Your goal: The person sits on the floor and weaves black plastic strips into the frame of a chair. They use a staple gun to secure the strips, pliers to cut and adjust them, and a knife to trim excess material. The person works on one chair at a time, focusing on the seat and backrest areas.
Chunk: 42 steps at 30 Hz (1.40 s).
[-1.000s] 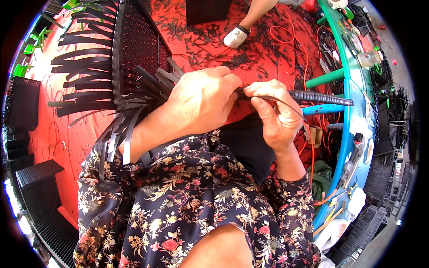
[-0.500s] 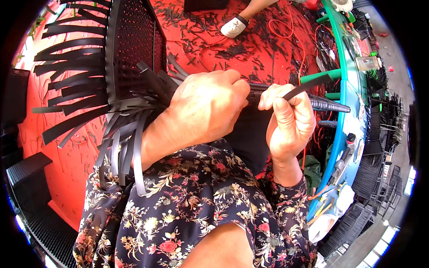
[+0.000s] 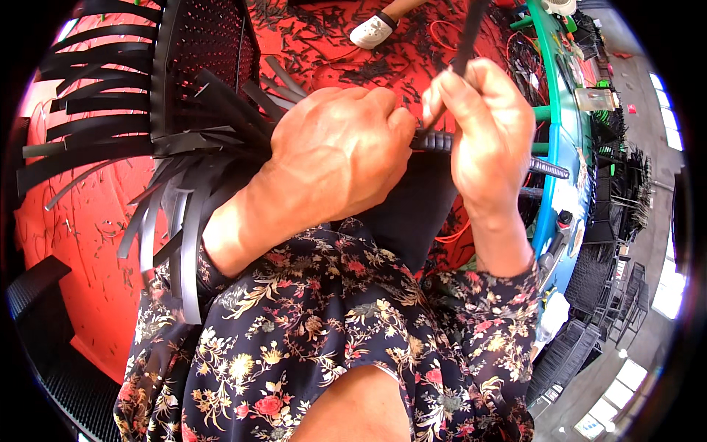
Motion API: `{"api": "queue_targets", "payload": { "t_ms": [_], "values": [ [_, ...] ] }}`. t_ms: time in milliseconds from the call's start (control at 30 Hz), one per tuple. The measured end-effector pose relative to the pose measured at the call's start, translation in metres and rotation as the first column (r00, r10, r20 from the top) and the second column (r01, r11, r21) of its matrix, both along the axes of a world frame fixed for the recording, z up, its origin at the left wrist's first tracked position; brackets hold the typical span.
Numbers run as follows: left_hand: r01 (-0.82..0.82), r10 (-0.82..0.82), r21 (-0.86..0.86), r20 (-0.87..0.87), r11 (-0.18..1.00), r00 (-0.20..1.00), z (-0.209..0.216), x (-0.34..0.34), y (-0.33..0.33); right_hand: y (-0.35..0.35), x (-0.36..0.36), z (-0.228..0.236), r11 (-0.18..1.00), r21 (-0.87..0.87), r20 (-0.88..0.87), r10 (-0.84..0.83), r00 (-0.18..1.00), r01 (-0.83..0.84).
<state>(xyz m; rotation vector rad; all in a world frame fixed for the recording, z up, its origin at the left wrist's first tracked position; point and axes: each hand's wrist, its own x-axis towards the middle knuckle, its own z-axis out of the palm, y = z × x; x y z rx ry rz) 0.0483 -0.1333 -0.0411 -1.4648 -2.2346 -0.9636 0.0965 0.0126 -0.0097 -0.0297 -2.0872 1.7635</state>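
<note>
A black woven panel (image 3: pixel 202 70) stands at the upper left, with many loose flat strip ends (image 3: pixel 103 103) fanning from its edge. From its lower corner a dark bar (image 3: pixel 437 141) wrapped in black strip runs rightward across my lap. My left hand (image 3: pixel 340 151) is closed around the bar, knuckles up, its fingertips hidden underneath. To its right, my right hand (image 3: pixel 492 129) pinches a flat black strip (image 3: pixel 471 35) between thumb and fingers, just above the bar. The strip sticks upward, blurred. More loose strips (image 3: pixel 193 243) hang over my left forearm.
The red floor (image 3: pixel 55 221) is littered with black strip scraps. Another person's white shoe (image 3: pixel 370 32) is at the top. A blue and green table edge (image 3: pixel 557 147) curves along the right, holding a clear jar (image 3: pixel 595 99) and tools. Dark woven pieces (image 3: pixel 55 324) sit lower left.
My right hand has moved up and turned, swinging the strip from slanting right to pointing upward. My left hand keeps its grip, and the panel sits slightly further left in view.
</note>
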Motion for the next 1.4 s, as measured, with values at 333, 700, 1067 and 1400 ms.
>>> {"api": "queue_targets", "payload": {
  "t_ms": [333,700,1067,1400],
  "values": [
    [-0.008,0.009,0.023,-0.049,1.0,0.999,0.005,-0.006,0.0,0.024,-0.048,-0.007,0.829,0.537,0.198,0.057,0.979,-0.157],
    [0.002,0.0,0.046,-0.039,0.999,0.999,0.01,-0.009,0.001,0.033,-0.067,-0.018,0.782,0.51,0.559,0.016,0.829,-0.359],
    [0.058,-0.06,-0.044,-0.05,0.997,0.997,0.012,-0.018,0.004,0.037,-0.078,-0.018,0.746,0.533,0.609,-0.011,0.793,-0.399],
    [0.004,-0.01,-0.087,-0.072,0.996,0.997,0.005,-0.041,0.006,0.017,-0.045,-0.007,0.993,0.052,-0.033,-0.105,0.994,0.106]
  ]
}}
